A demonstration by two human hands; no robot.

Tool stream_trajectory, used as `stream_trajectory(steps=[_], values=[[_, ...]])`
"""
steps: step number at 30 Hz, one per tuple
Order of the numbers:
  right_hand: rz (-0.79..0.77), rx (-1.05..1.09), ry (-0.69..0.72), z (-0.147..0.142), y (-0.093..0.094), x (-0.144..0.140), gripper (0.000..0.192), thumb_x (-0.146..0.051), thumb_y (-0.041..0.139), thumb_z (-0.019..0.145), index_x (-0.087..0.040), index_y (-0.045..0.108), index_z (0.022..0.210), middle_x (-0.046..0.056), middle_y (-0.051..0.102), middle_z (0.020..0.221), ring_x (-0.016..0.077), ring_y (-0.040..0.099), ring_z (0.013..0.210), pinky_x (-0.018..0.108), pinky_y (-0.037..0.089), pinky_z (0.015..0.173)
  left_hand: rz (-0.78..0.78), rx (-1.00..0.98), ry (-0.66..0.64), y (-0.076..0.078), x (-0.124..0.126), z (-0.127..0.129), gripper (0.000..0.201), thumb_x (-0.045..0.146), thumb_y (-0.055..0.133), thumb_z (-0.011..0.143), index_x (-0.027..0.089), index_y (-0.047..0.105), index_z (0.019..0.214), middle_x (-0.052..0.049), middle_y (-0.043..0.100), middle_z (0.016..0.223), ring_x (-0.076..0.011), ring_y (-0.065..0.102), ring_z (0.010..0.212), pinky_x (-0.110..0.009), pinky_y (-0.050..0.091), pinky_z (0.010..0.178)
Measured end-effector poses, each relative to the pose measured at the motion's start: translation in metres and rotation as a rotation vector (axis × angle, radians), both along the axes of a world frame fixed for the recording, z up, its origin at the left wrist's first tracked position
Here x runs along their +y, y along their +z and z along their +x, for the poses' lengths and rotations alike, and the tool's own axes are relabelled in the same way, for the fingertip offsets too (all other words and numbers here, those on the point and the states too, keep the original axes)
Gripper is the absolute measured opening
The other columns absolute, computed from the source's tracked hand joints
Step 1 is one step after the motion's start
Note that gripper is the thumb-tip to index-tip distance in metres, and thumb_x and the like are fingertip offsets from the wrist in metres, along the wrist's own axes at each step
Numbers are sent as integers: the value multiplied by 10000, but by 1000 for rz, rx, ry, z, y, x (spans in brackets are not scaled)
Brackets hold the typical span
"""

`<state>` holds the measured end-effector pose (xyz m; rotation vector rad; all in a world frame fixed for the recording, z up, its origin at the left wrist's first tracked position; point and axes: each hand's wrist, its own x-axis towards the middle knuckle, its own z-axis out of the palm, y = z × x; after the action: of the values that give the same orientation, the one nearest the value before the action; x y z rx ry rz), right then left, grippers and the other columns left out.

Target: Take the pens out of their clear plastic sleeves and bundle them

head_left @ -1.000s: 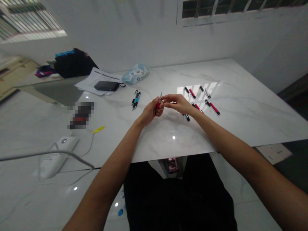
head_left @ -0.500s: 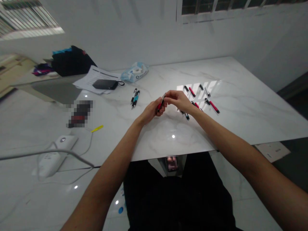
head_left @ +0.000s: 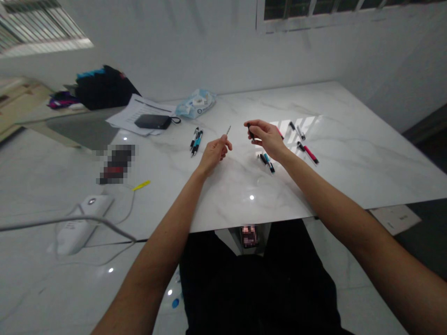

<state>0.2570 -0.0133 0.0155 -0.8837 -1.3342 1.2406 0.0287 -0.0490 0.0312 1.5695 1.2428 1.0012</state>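
At the centre of the frame, a person's 2 bare hands hover apart above a white marble table (head_left: pixel 349 158). The left hand (head_left: pixel 213 152) is closed in a pinch around a thin pen refill (head_left: pixel 228 130), whose tip points up and toward the top of the frame. Just right of centre, the right hand (head_left: pixel 267 136) is curled around a dark pen part (head_left: pixel 250 131), gripped between thumb and fingers; how much of it lies hidden in the palm cannot be told.

Directly below the right hand, 2 pens (head_left: pixel 267 163), one with a teal grip, lie on the table. Further right, a red and black pen (head_left: pixel 308 153) and a silver pen piece (head_left: pixel 297 130) rest in a bright patch of window light. Left of the left hand lies a small cluster of pens (head_left: pixel 196 139). In the upper left sit papers (head_left: pixel 139 111), a black case (head_left: pixel 152 122), a plastic packet (head_left: pixel 195 103) and a dark bag (head_left: pixel 103 88); a white power strip (head_left: pixel 78 223) lies at lower left.
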Motion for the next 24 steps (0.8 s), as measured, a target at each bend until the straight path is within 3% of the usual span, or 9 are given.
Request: stream_trajectory(steps=[3, 7, 10, 16, 21, 24], values=[[72, -106, -21, 1, -3, 3, 377, -524, 808, 894, -255, 831, 1157, 26, 759, 938, 161, 661, 837, 293, 572, 728, 166, 249, 89, -3, 1, -6, 666, 767, 456, 1043, 203, 656, 750, -1, 476, 624, -156, 441, 601, -334, 295, 630], [217, -231, -15, 4, -6, 5, 330, -468, 802, 888, -246, 867, 1122, 50, 822, 1018, 186, 692, 856, 369, 593, 853, 250, 499, 134, -6, 0, -11, 551, 616, 482, 1067, 210, 674, 748, -9, 550, 643, -184, 519, 669, -345, 297, 679], [260, -239, -25, 4, -7, 7, 290, -428, 797, 894, -243, 869, 1106, 58, 835, 1030, 203, 726, 923, 394, 592, 926, 245, 554, 122, -8, 0, -11, 521, 575, 480, 1073, 212, 681, 756, -15, 585, 668, -189, 531, 687, -343, 298, 694], [177, -163, -60, 4, -6, 8, 311, -401, 808, 888, -211, 832, 1133, 67, 827, 1015, 195, 736, 905, 368, 619, 870, 221, 582, 100, -10, -1, -10, 556, 609, 460, 1075, 213, 684, 754, -22, 600, 672, -195, 528, 687, -343, 297, 694], [378, -457, -98, 8, 4, -3, 189, -288, 791, 918, -239, 863, 1087, 76, 808, 1077, 220, 739, 955, 397, 623, 895, 227, 621, 99, -9, 0, -10, 578, 623, 441, 1080, 213, 703, 768, -31, 640, 701, -199, 536, 693, -344, 303, 688], [444, -559, -94, 6, 8, -10, 210, -239, 787, 937, -251, 858, 1133, 76, 801, 1085, 223, 740, 950, 406, 622, 898, 225, 652, 101, -8, -1, -10, 571, 607, 440, 1085, 214, 709, 770, -39, 659, 716, -203, 537, 699, -348, 298, 687]])
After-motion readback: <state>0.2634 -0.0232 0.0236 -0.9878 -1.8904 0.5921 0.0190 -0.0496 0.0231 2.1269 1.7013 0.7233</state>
